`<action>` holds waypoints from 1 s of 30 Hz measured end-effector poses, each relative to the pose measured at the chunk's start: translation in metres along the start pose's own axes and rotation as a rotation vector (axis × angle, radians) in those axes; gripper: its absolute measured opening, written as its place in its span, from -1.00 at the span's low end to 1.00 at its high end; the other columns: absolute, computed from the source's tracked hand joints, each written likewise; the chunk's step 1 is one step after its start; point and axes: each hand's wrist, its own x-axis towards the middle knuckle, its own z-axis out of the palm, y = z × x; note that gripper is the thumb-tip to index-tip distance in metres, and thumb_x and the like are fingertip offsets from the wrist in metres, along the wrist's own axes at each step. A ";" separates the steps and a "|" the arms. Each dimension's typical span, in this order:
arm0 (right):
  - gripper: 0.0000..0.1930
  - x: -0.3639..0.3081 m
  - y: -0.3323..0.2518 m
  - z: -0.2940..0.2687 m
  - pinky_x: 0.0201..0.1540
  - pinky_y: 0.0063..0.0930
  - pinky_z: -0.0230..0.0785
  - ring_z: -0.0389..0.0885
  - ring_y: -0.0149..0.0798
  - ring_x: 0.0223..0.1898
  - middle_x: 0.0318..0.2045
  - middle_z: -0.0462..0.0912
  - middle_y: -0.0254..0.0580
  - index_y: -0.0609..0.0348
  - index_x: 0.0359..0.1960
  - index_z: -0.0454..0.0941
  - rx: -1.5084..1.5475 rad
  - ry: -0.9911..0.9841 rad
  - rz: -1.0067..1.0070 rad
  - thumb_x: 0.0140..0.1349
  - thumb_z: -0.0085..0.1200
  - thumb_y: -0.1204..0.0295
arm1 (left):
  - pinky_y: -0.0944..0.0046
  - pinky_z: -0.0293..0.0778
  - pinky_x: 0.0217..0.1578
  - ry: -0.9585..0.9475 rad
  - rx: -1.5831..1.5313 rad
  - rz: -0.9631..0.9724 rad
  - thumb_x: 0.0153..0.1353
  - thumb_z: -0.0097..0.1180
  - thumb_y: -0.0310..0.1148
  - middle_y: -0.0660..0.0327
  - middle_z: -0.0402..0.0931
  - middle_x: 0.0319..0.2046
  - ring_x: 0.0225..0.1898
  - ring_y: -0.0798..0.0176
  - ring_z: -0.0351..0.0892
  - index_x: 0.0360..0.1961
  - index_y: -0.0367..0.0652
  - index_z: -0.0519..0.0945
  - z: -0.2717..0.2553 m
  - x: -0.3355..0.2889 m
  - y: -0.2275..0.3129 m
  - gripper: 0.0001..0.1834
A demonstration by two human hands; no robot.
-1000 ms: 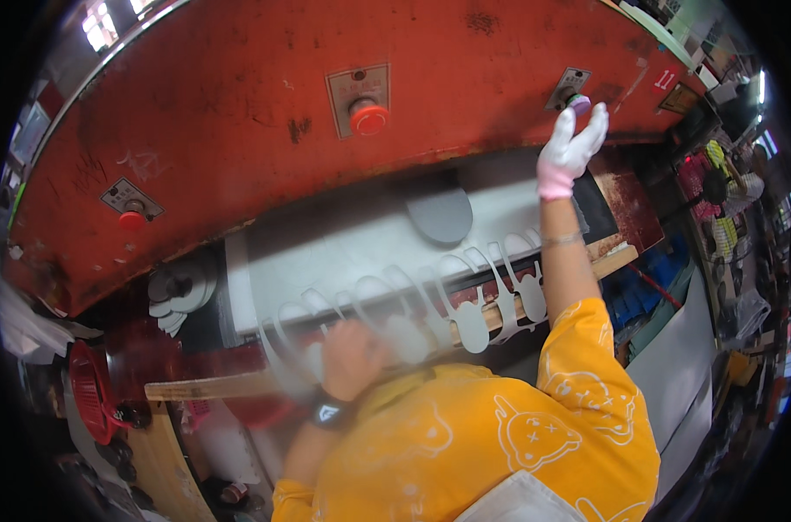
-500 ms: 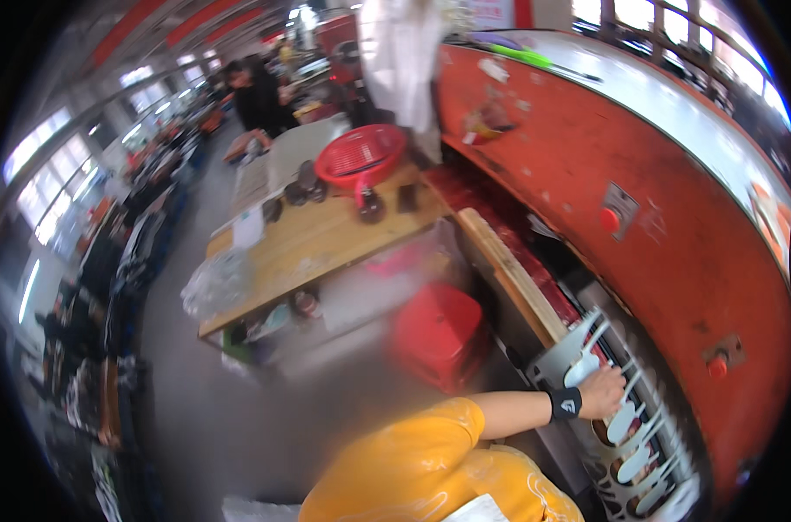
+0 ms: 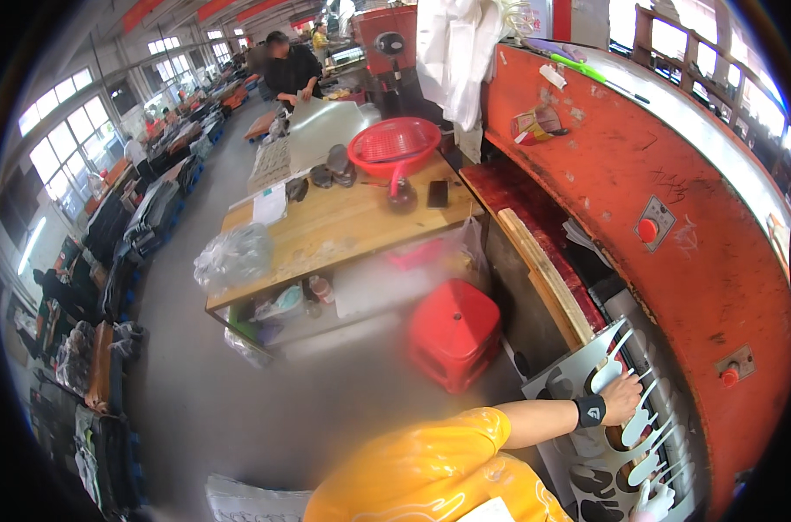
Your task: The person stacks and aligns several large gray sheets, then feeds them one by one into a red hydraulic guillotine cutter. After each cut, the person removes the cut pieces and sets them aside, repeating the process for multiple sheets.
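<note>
My left hand (image 3: 621, 399), bare with a black wristband, reaches right from a yellow sleeve. Its fingers curl down onto a row of pale grey pieces (image 3: 640, 428), rounded with narrow tails. Those pieces lie along the far side of a grey sheet (image 3: 547, 383) with dark oval openings. What exactly sits under the fingertips is hidden. At the lower right, by the end of that row, is my right hand (image 3: 655, 502) in a white glove, partly cut off. Its fingers are too unclear to read. Sheet and pieces lie beside a large orange machine (image 3: 621, 165).
Red buttons (image 3: 647, 230) sit on the machine's face. A wooden board (image 3: 547, 278) runs beside its dark red bed. To the left stand a red stool (image 3: 456, 335) and a wooden table (image 3: 317, 235) bearing a red basket (image 3: 395, 143). A person in black (image 3: 291, 70) works beyond the table.
The view has shifted and grown sharper. My left hand stays on the row of pale pieces, and more of the sheet's dark openings show. My white-gloved right hand shows more clearly at the lower right.
</note>
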 end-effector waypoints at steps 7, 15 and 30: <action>-0.43 0.013 0.022 0.005 -0.13 -0.02 0.45 0.64 -0.05 -0.19 -0.15 0.66 0.10 0.07 -0.22 0.71 0.336 -0.655 0.126 0.16 0.06 -0.21 | 0.14 0.33 -0.14 0.083 -0.025 0.038 -0.08 0.15 -0.27 0.23 0.48 -0.46 -0.22 0.16 0.41 -0.63 -0.09 0.63 -0.004 -0.042 -0.005 -0.85; -0.36 0.022 -0.041 -0.005 0.27 -0.15 0.20 0.42 0.06 0.15 0.09 0.52 0.07 0.22 0.14 0.46 0.450 0.246 0.122 0.08 0.24 0.10 | 0.05 0.47 -0.52 -0.493 -0.124 0.286 0.02 0.16 -0.33 0.09 0.51 -0.63 -0.54 -0.01 0.55 -0.67 -0.18 0.59 -0.089 -0.081 -0.025 -0.79; -0.24 0.058 -0.086 0.027 0.28 -0.13 0.19 0.31 0.12 0.23 0.27 0.29 0.13 0.07 0.24 0.37 0.690 0.106 0.310 -0.09 0.30 0.20 | -0.18 -0.02 0.32 -0.421 -0.204 0.243 -0.02 0.33 -0.08 -0.03 0.25 0.28 0.33 -0.19 0.13 0.19 0.00 0.47 -0.058 -0.022 -0.046 -0.30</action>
